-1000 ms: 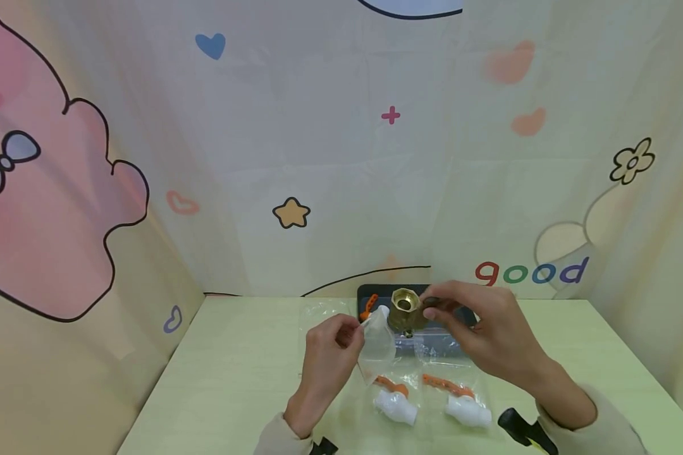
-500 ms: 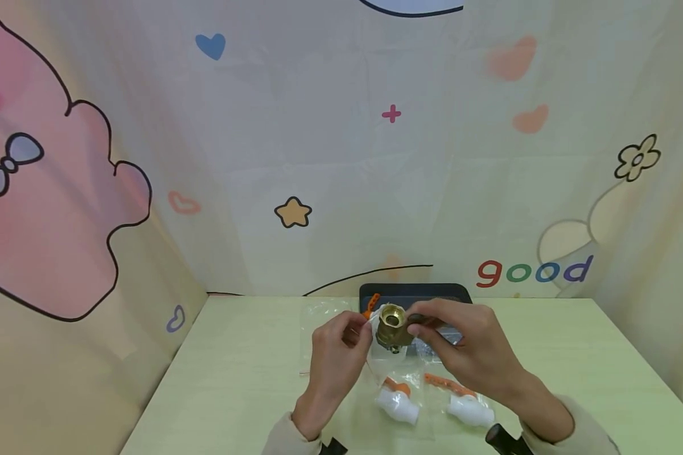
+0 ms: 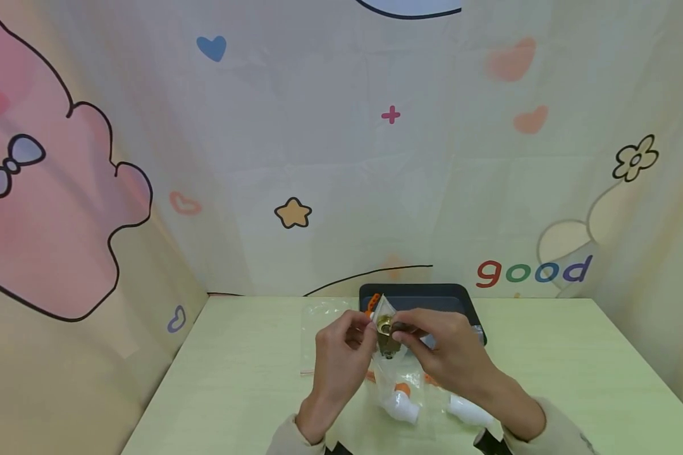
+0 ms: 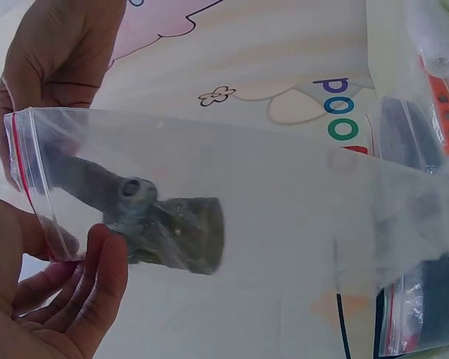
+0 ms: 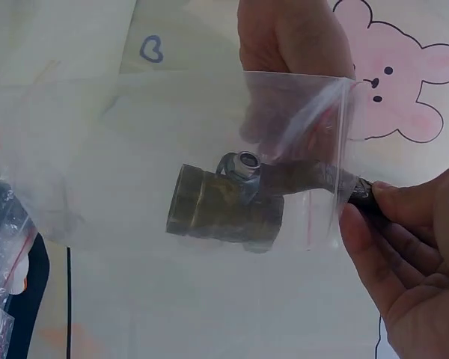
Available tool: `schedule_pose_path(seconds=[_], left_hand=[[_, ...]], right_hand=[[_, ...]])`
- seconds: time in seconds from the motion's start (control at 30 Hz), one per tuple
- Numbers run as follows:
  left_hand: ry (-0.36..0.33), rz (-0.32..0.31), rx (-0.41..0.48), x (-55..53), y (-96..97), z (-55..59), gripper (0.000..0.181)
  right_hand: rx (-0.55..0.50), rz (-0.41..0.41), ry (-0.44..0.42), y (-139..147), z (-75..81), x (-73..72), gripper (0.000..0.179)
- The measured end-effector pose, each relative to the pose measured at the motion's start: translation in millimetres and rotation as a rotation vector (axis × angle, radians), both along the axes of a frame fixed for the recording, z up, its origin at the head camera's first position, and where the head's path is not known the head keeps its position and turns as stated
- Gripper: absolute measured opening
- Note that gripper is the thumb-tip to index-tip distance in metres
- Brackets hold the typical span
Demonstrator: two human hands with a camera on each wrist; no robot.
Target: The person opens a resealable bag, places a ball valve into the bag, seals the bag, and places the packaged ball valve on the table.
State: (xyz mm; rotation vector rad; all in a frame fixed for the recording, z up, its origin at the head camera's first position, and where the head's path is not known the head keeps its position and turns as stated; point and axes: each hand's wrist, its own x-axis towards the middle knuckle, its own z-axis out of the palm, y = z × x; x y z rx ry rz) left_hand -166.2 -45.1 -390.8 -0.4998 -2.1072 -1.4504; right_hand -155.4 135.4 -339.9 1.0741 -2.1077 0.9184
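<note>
A brass ball valve (image 5: 224, 209) with a lever handle sits inside a clear zip-lock bag (image 4: 299, 209), its body seen through the plastic in both wrist views. My left hand (image 3: 344, 360) pinches the bag by its mouth, close to the red zip line. From the other side, my right hand (image 3: 458, 354) pinches the dark end of the valve's lever, which sticks out of the bag's opening in the right wrist view. The bag is held up above the table, and the hands partly cover the valve in the head view.
Behind the hands stands a dark tray (image 3: 432, 291) with an orange-handled piece (image 3: 374, 302) at its left side. Nearer on the table lie a bagged white valve (image 3: 401, 407) and another white valve (image 3: 469, 411). A flat clear bag (image 3: 317, 335) lies at the left.
My right hand has carried the brass valve leftward and slightly down, from beside the bag to inside it. My left hand has shifted a little to the right, still holding the bag.
</note>
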Motion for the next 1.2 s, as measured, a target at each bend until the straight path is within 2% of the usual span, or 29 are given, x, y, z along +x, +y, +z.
schedule_pose_path(seconds=[0.23,0.43,0.63,0.87,1.03,1.2], left_hand=[[0.017,-0.035,0.034,1.9,1.5,0.4,0.007],[0.020,-0.026,0.045,3.4,3.8,-1.3,0.009],[0.001,-0.037,0.072,4.5,4.7,-0.2,0.011],[-0.026,-0.035,0.105,5.4,6.7,0.7,0.010],[-0.029,-0.029,0.134,5.3,6.4,0.2,0.006],[-0.050,-0.005,0.194,4.9,2.6,1.0,0.003]], right_hand=[[0.081,-0.041,-0.007,-4,-12.9,-8.0,0.020],[0.173,-0.078,-0.060,-6,-24.5,-13.9,0.019],[0.223,-0.096,-0.085,-8,-33.9,-18.3,0.019],[0.265,-0.124,-0.187,-10,-43.4,-23.4,0.015],[0.296,-0.112,-0.222,-10,-44.4,-25.1,0.014],[0.303,-0.093,-0.227,-8,-36.5,-26.7,0.011]])
